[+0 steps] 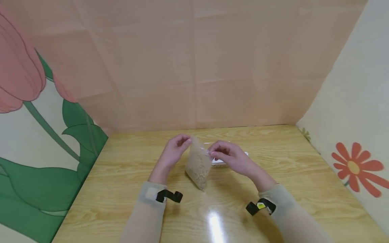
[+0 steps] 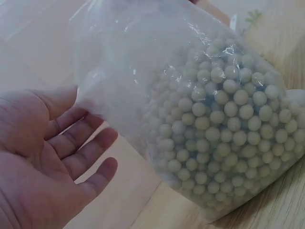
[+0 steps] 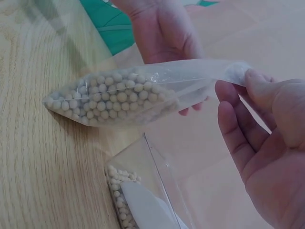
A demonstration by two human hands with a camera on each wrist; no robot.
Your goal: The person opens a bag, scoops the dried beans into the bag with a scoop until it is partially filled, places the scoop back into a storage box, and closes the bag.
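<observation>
A clear plastic bag (image 1: pixel 199 167) of small round beige beads hangs between both hands, its lower corner at the wooden table. My left hand (image 1: pixel 177 148) pinches one upper corner of the bag between thumb and forefinger. The other upper corner is pinched by my right hand (image 1: pixel 229 156). In the left wrist view, beads fill the lower part of the bag (image 2: pixel 224 124), and its upper part is loose film. Behind the right hand stands a clear box (image 3: pixel 145 167) with similar beads and a white piece (image 3: pixel 143 205) inside.
The wooden table (image 1: pixel 121 182) meets a pinkish backdrop (image 1: pixel 194 67) at its far edge. Panels with painted flowers stand at the left (image 1: pixel 60 175) and right (image 1: pixel 352 162). Both wrists wear black camera mounts.
</observation>
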